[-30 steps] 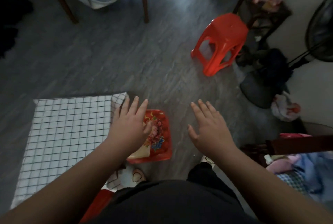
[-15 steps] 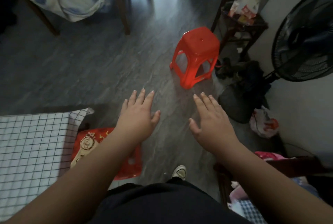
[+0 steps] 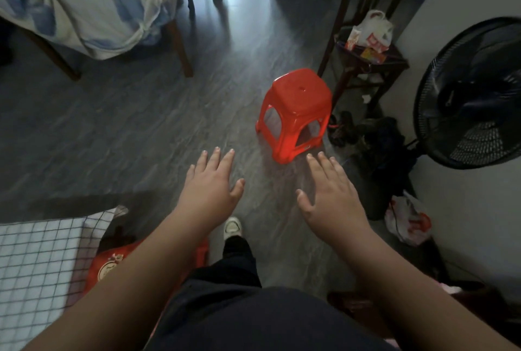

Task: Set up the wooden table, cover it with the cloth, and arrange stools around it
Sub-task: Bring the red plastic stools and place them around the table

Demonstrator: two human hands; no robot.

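Both hands, left hand [image 3: 210, 190] and right hand [image 3: 328, 195], reach out spread and empty; the red stool [image 3: 296, 113] stands just beyond them, likely next to fetch; the cloth-covered counter [image 3: 36, 260] sits behind-left.

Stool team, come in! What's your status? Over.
Both hands, left and right, open, holding nothing. Red stool upright on floor ahead, untouched. Checked cloth on table, lower left. Path to stool clear.

Stool [image 3: 296, 113] ahead-right; cloth-covered table [image 3: 36, 260] left, perhaps beside another stool [image 3: 112, 266].
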